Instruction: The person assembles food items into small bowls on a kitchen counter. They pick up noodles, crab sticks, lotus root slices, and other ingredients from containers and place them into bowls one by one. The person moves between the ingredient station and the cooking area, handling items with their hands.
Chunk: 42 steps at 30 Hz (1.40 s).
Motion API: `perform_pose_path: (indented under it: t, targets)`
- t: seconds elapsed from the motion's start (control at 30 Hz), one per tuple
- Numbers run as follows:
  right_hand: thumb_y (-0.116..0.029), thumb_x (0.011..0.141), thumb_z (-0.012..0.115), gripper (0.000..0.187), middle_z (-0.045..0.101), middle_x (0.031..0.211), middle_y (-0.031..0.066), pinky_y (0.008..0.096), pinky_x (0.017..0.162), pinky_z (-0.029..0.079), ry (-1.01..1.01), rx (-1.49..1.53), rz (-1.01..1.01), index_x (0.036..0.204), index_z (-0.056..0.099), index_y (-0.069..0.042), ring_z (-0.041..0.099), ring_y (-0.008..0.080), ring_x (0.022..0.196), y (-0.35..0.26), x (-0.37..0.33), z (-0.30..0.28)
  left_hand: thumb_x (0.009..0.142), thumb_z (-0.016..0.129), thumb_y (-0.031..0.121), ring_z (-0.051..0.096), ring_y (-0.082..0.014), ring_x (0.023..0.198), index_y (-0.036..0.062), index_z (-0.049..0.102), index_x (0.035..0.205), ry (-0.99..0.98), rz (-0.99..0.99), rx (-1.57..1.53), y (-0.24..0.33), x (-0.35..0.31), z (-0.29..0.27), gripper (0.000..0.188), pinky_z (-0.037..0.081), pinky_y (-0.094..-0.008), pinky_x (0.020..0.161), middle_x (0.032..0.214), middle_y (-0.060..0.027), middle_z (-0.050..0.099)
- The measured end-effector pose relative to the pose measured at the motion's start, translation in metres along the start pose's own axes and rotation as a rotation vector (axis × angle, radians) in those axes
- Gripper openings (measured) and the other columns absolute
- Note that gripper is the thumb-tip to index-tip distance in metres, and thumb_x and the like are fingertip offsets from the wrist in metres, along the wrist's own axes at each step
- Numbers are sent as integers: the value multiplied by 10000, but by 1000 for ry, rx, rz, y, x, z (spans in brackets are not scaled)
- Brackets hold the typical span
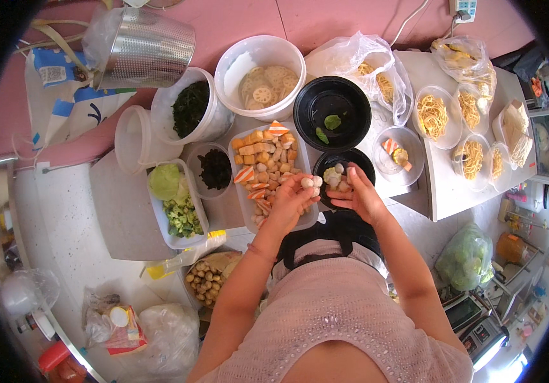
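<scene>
My left hand (292, 199) is closed, pinching two pale round balls (311, 182) at its fingertips. It sits between the right edge of a clear tray (239, 191) and a small black bowl (367, 163). The tray holds fried tofu cubes (261, 148), pale balls and orange-striped wedges (244, 175). My right hand (365, 196) curves over the bowl's near right side, thumb and fingers apart. Close to its fingers, whitish balls and pieces (333, 173) show in the bowl; whether the fingers touch any I cannot tell. A larger black bowl (306, 96) behind holds a few green leaves (332, 122).
Tubs of lotus root slices (263, 94) and dark seaweed (190, 110) stand at the back. A tray of chopped greens (183, 217) is at left. To the right are a clear bowl (416, 156) with wedges and several containers of noodles (432, 117). A potato bag (205, 281) sits lower.
</scene>
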State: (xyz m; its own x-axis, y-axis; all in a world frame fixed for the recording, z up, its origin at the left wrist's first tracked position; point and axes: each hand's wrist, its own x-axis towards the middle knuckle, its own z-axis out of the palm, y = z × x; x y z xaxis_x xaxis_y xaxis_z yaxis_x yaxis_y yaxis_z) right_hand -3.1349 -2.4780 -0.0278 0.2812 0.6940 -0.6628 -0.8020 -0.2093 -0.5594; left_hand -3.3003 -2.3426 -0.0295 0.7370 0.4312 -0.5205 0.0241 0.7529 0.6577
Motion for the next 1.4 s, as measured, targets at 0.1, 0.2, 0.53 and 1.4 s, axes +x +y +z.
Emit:
perform_pose_path:
  t: [0.1,0.2,0.53,1.4]
  targets:
    - [-266,996,523,566,417,1378,178,313,591,592,167,-442,-92,1466,266,-83,629,246,1031,-12,-19,16,897,634,-9,615,-170,1043,37,554,1188,-46,20,151,4,-6,6,305,555,-321,864,1167,-74,608]
    - [-290,977,557,589,438,1336,157,306,585,589,-161,-523,-276,1457,288,-80,623,208,978,1,-19,8,867,671,-10,624,-168,1032,32,560,1183,-108,102,346,-1,-6,15,338,546,-318,857,1139,-66,625]
    - [-295,1004,459,272,559,641,113,371,551,481,200,-690,-676,969,541,-37,591,245,580,60,10,-15,811,727,36,626,-120,892,37,632,1158,6,313,870,-23,-18,53,359,516,-267,801,966,-56,680]
    - [-133,803,641,193,615,948,179,391,548,543,-209,-2006,-838,974,589,-58,695,294,681,80,79,75,913,629,75,613,-193,1059,4,611,1127,743,474,876,13,-85,-122,226,501,-333,910,1154,-100,628]
